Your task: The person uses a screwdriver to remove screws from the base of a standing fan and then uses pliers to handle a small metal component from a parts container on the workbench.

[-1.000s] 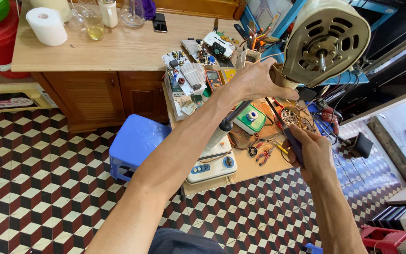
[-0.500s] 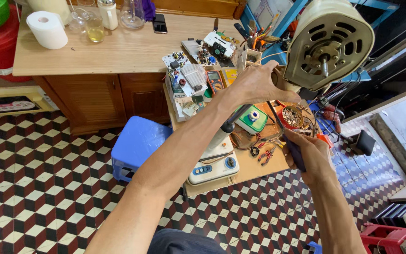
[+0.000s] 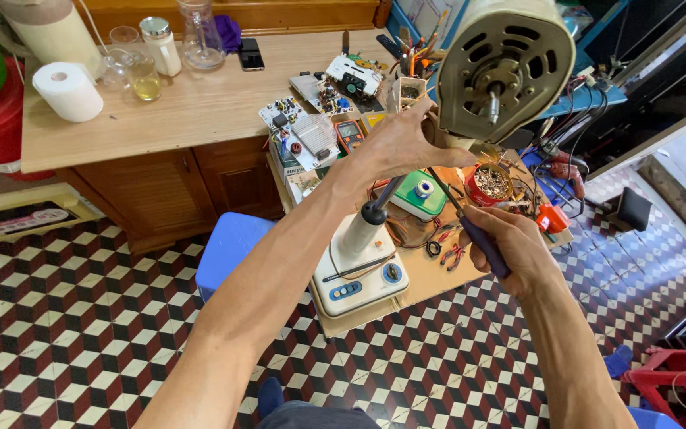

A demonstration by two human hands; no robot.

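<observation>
My left hand grips the lower edge of a round cream-coloured electric motor and holds it up in the air, its vented face and shaft turned toward me. My right hand is shut on a dark-handled soldering iron, whose thin tip points up toward the motor's lower edge near my left fingers. Below them lies a low wooden board with a white soldering station, a green tool and a red tin of brass wool.
A wooden desk carries a paper roll, jars, a phone, circuit boards and a multimeter. A blue plastic stool stands by the board. Pliers and wires lie on the board. A red stool sits at the lower right on the checkered floor.
The view has closed in on the motor, which looks larger. My right hand has risen with the soldering iron, bringing its tip closer to the motor's lower edge.
</observation>
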